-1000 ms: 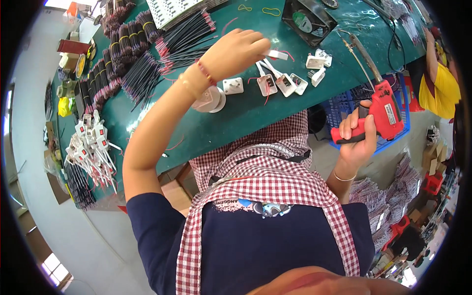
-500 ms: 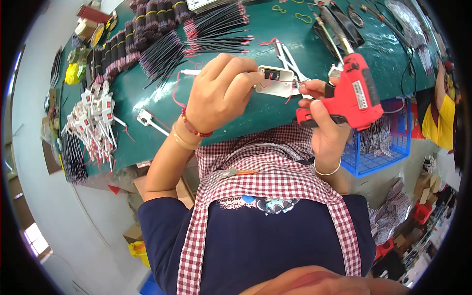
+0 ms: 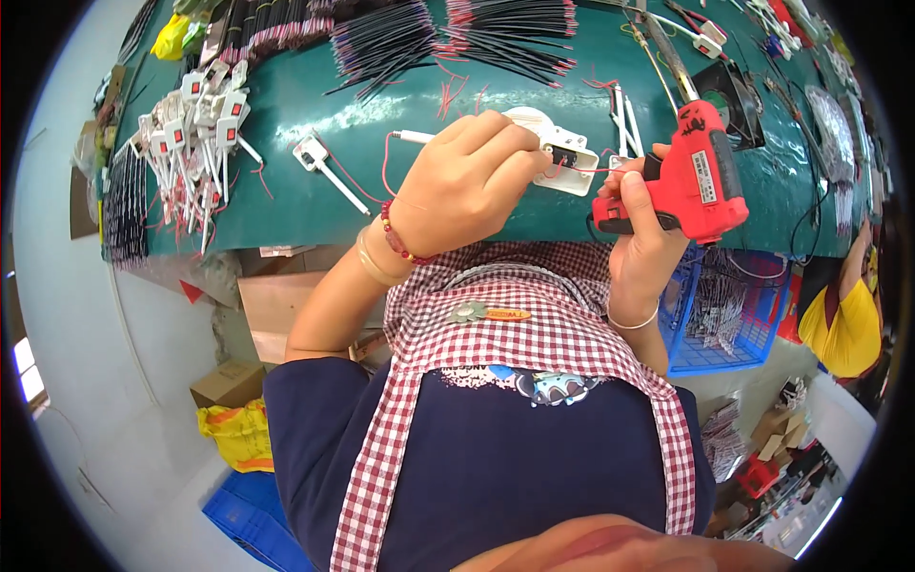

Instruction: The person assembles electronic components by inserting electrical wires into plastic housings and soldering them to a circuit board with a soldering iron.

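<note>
In the head view my left hand (image 3: 474, 181) is closed, its fingertips pinching at the left edge of an open white plastic switch housing (image 3: 578, 178). A small black switch (image 3: 562, 157) sits inside it. A white tube with a red wire (image 3: 385, 162) shows left of that hand. My right hand (image 3: 646, 214) is wrapped round the handle of a red-and-black soldering gun (image 3: 702, 176), whose long metal barrel points away over the table. A thin red wire (image 3: 600, 171) runs from the housing to my right fingertips. The gun hides part of those fingers.
Finished-looking white switch pieces (image 3: 205, 129) are heaped at the left, with a single one (image 3: 313, 153) nearer. Bundles of black wires (image 3: 386, 43) lie at the back. A small black fan (image 3: 729, 103) stands behind the gun. A blue crate (image 3: 715, 357) is below the table at the right.
The view has shifted, so the table's things sit higher and further right. Both hands stay close together at the housing, and a white rounded piece now shows behind it.
</note>
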`<state>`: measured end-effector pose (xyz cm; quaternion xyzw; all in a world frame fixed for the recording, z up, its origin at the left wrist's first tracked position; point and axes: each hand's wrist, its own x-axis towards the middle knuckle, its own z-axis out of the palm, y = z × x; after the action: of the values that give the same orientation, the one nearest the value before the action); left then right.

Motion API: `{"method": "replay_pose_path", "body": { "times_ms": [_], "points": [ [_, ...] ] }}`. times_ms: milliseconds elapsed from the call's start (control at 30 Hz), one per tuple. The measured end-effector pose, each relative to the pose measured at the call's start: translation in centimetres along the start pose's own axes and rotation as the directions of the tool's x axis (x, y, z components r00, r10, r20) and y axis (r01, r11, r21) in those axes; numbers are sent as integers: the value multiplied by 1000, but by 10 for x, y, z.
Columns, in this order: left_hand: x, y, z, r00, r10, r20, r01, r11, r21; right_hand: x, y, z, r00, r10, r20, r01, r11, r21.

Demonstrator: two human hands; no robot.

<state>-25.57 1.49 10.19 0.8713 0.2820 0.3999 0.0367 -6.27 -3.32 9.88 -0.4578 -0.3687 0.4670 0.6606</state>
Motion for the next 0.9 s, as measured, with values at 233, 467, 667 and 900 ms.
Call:
{"method": "replay_pose_path", "body": {
  "times_ms": [233, 467, 667, 900],
  "points": [
    [-13, 5, -4, 1000, -20, -3, 20, 996, 87, -5, 4, 2, 999, -34, -35, 26, 977, -213],
    [-26, 10, -1, 999, -39, -20, 41, 992, 120, -13, 8, -6, 998, -44, 49, 57, 949, -310],
    [-49, 9, -10, 977, -159, 143, 178, 974, -137, -33, -2, -13, 986, 146, 84, -114, 946, -305],
    [-94, -15, -9, 900, -297, 318, 318, 948, -15, -37, 0, -33, 986, 76, 146, -46, 979, -200]
  ]
}}
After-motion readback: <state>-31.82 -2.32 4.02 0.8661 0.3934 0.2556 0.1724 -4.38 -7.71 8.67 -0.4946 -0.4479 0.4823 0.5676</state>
